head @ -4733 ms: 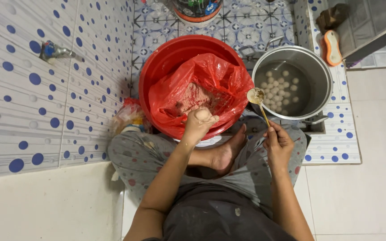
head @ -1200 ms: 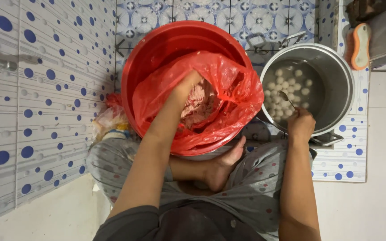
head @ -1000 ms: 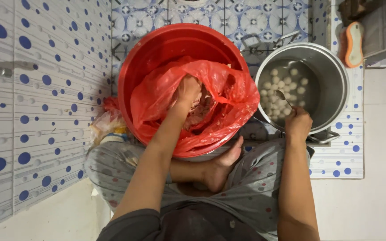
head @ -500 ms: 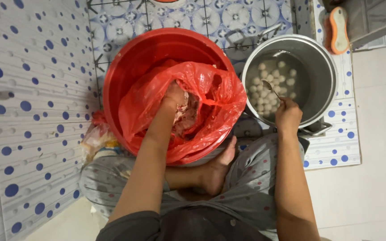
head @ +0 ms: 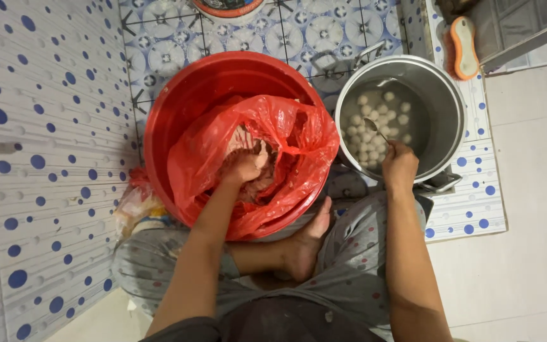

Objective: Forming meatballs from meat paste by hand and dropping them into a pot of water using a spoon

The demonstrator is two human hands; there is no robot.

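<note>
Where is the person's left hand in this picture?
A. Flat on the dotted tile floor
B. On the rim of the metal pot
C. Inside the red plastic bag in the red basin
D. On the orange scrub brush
C: the left hand is sunk into the pale pink paste inside the red plastic bag that lines the round red basin, apart from the metal pot.

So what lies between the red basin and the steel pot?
In the head view, almost nothing: the red basin and steel pot sit nearly rim to rim, with only a sliver of patterned floor tile and the red bag's overhanging edge between.
</note>
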